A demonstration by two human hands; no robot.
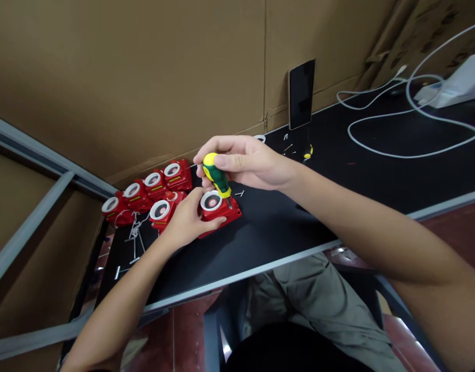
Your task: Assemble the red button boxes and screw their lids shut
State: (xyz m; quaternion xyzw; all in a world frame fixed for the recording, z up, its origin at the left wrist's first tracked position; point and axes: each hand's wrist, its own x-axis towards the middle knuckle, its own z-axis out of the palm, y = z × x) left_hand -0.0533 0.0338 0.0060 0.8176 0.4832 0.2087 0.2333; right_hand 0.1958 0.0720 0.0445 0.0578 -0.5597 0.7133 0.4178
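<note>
My right hand (248,161) is closed round a short screwdriver (217,178) with a green and yellow handle, its tip down on a red box-shaped unit (221,209) with a white ring on top. My left hand (187,219) grips that red unit from the left side and holds it on the black table (284,227).
Several more red units (150,191) with white rings lie in a row left of my hands. Loose screws (133,240) lie near the table's left end. A dark phone (301,93) leans on the cardboard wall. A white cable (411,111) and a white device (460,82) lie at the right.
</note>
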